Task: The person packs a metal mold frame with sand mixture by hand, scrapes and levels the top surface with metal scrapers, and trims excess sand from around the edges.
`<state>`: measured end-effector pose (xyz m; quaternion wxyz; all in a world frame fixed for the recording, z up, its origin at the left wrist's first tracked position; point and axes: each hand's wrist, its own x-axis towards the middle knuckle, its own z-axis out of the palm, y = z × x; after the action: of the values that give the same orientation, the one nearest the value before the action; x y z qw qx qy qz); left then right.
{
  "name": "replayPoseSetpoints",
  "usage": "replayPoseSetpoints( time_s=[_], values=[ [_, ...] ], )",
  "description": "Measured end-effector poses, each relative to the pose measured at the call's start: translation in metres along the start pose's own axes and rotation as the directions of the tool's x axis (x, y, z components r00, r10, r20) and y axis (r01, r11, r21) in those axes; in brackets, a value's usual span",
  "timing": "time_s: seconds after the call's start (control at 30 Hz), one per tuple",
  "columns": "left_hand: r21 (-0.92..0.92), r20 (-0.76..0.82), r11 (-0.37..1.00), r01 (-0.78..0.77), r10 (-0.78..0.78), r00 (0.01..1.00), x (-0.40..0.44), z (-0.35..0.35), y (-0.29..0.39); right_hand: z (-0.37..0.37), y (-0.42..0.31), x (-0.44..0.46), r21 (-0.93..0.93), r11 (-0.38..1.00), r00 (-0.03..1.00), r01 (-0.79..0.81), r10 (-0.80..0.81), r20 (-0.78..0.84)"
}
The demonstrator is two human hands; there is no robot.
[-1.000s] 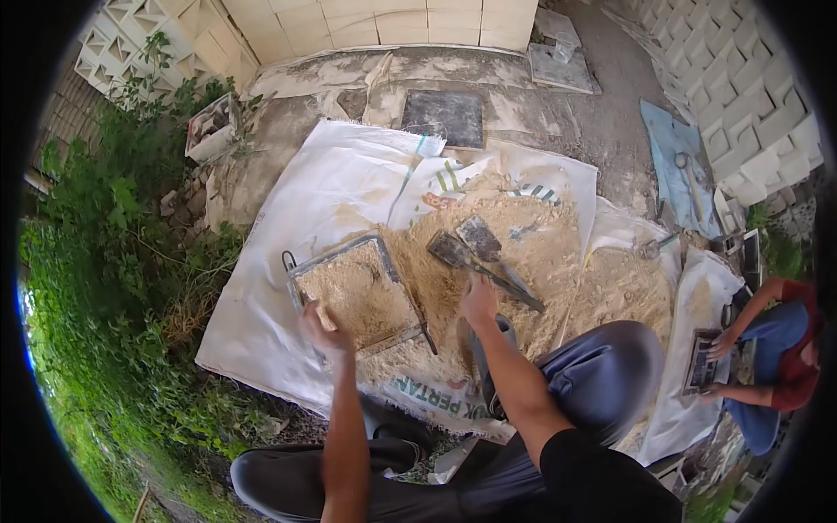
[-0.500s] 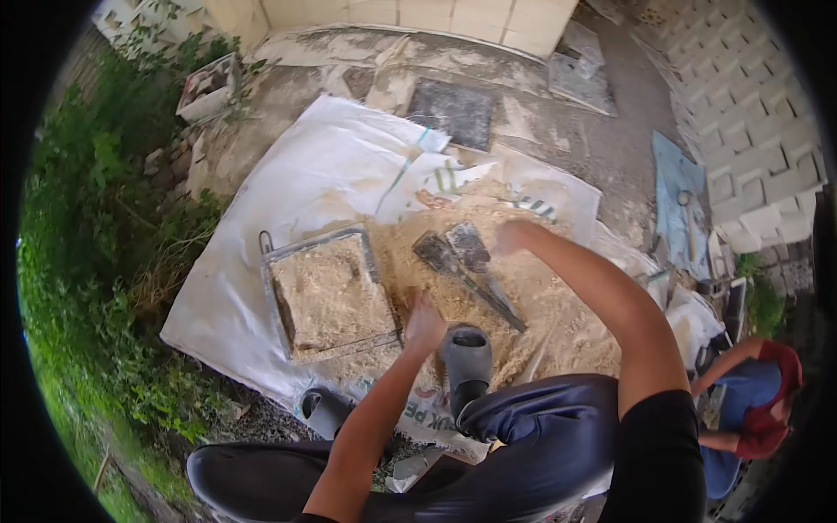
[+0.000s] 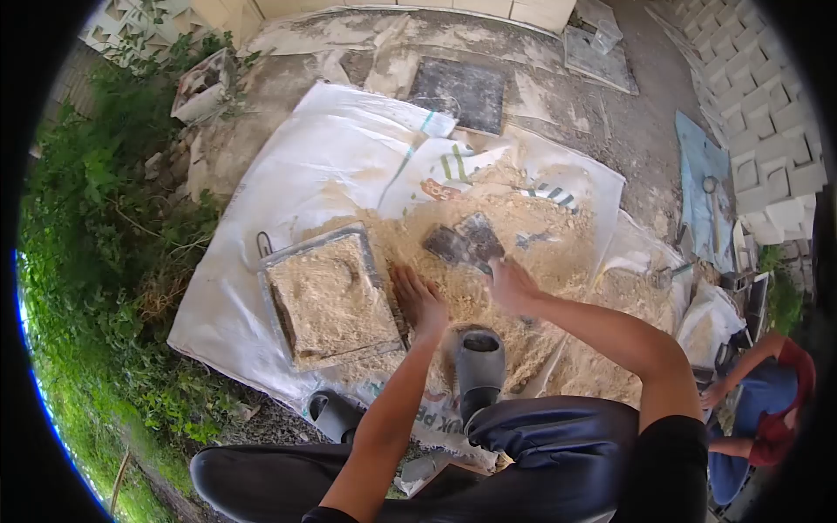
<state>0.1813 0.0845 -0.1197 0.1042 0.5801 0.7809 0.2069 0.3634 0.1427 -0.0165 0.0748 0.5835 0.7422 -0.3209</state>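
Note:
A square frame (image 3: 327,296) packed with pale sandy powder lies on white sacking (image 3: 248,253). Just right of its edge, my left hand (image 3: 419,305) rests on the powder with fingers spread, holding nothing. My right hand (image 3: 513,286) is closed around the handle end of a flat trowel-like tool (image 3: 479,237). A second dark flat blade (image 3: 449,246) lies beside that one, partly overlapping it. Loose powder (image 3: 540,218) spreads around both tools. Most of the handles is hidden by my right hand.
My shod feet (image 3: 479,359) stand at the near edge of the sacking. A dark square board (image 3: 459,94) lies beyond it. At the right sits another person (image 3: 767,401). A blue sheet (image 3: 704,192) with a ladle (image 3: 713,200) is at the far right, and plants (image 3: 105,253) grow on the left.
My left hand has come down flat beside the frame. My right hand has moved from above the powder back to the tools and closed on one handle.

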Motion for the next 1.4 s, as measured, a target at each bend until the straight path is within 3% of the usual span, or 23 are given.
replayPoseSetpoints(
  time_s=[0.07,0.1,0.17,0.2,0.27,0.3,0.37,0.4,0.47,0.53,0.6,0.73,0.8,0.83,0.9,0.93,1.0,1.07,1.17,1.23,1.37,1.4],
  values=[
    [0.005,-0.002,1.0,-0.003,0.003,1.0,0.005,-0.003,0.007,-0.013,0.019,-0.006,0.082,0.997,0.989,-0.003,0.015,-0.15],
    [0.033,-0.024,0.999,-0.016,0.016,1.0,0.013,-0.008,0.009,-0.017,0.031,-0.003,0.078,0.997,0.99,-0.017,0.028,-0.142],
    [0.065,-0.01,0.998,-0.021,0.022,1.0,0.031,-0.007,0.006,-0.028,0.051,0.013,0.324,0.923,0.966,-0.209,0.245,-0.075],
    [0.013,-0.052,0.999,-0.032,0.032,0.998,0.041,-0.004,0.004,-0.025,0.07,0.02,0.32,0.923,0.967,-0.216,0.248,-0.065],
    [-0.036,-0.123,0.997,-0.07,0.065,0.99,0.055,0.009,-0.006,-0.01,0.114,0.032,0.025,0.986,0.915,-0.167,0.164,-0.369],
    [-0.039,-0.121,0.997,-0.071,0.065,0.99,0.057,0.009,-0.002,-0.008,0.122,0.031,0.024,0.985,0.914,-0.171,0.168,-0.369],
    [0.182,-0.069,0.983,-0.027,0.04,0.997,0.061,0.007,0.004,-0.003,0.133,0.031,-0.022,0.955,0.821,-0.295,0.242,-0.517],
    [0.175,-0.069,0.984,-0.02,0.032,0.997,0.06,0.005,0.006,-0.004,0.132,0.028,-0.032,0.955,0.823,-0.296,0.238,-0.515],
    [0.127,-0.081,0.99,-0.054,0.064,0.995,0.053,0.0,0.008,-0.003,0.118,0.022,-0.206,0.948,0.833,-0.241,0.093,-0.546],
    [0.074,-0.054,0.992,-0.099,0.103,0.993,0.035,0.0,0.009,0.003,0.097,0.019,0.174,0.972,0.977,-0.156,0.178,-0.117],
    [0.024,-0.044,0.99,-0.142,0.143,0.989,0.016,-0.001,0.011,0.026,0.057,0.004,0.143,0.966,0.975,-0.217,0.222,-0.021],
    [-0.06,0.027,0.969,-0.24,0.242,0.97,-0.025,-0.009,0.008,0.06,0.049,0.005,-0.029,0.977,0.976,-0.21,0.207,-0.071],
    [-0.106,0.03,0.954,-0.282,0.287,0.958,-0.034,-0.012,0.009,0.039,0.068,0.021,0.11,0.976,0.965,-0.19,0.165,0.203],
    [-0.171,0.059,0.942,-0.288,0.302,0.952,-0.037,-0.015,0.006,0.031,0.078,0.02,0.082,0.98,0.969,-0.183,0.166,0.18],
    [-0.248,0.075,0.921,-0.299,0.326,0.942,-0.046,-0.024,0.0,0.025,0.091,-0.006,-0.084,0.992,0.967,-0.097,0.074,-0.242],
    [-0.286,0.064,0.908,-0.307,0.338,0.939,-0.047,-0.027,-0.001,0.014,0.091,-0.022,-0.099,0.99,0.963,-0.101,0.073,-0.26],
    [-0.33,0.05,0.891,-0.313,0.348,0.936,-0.055,-0.032,-0.01,0.0,0.086,-0.058,0.077,0.976,0.925,-0.202,0.216,-0.313],
    [-0.409,-0.023,0.852,-0.328,0.349,0.937,-0.058,-0.03,-0.014,0.006,0.079,-0.09,0.108,0.927,0.864,-0.358,0.373,-0.338],
    [-0.355,0.004,0.904,-0.24,0.259,0.966,-0.061,-0.021,-0.012,0.065,0.083,-0.113,0.162,0.877,0.805,-0.453,0.48,-0.348],
    [-0.365,-0.002,0.907,-0.21,0.225,0.974,-0.057,-0.016,-0.005,0.113,0.074,-0.113,0.315,0.829,0.714,-0.463,0.559,-0.422],
    [-0.444,0.013,0.894,-0.065,0.079,0.997,-0.06,-0.017,0.006,0.143,0.035,-0.11,0.366,0.802,0.74,-0.472,0.586,-0.329],
    [-0.45,0.02,0.892,-0.036,0.05,0.999,-0.061,-0.013,0.008,0.146,0.027,-0.111,0.369,0.821,0.786,-0.435,0.546,-0.288]
  ],
)
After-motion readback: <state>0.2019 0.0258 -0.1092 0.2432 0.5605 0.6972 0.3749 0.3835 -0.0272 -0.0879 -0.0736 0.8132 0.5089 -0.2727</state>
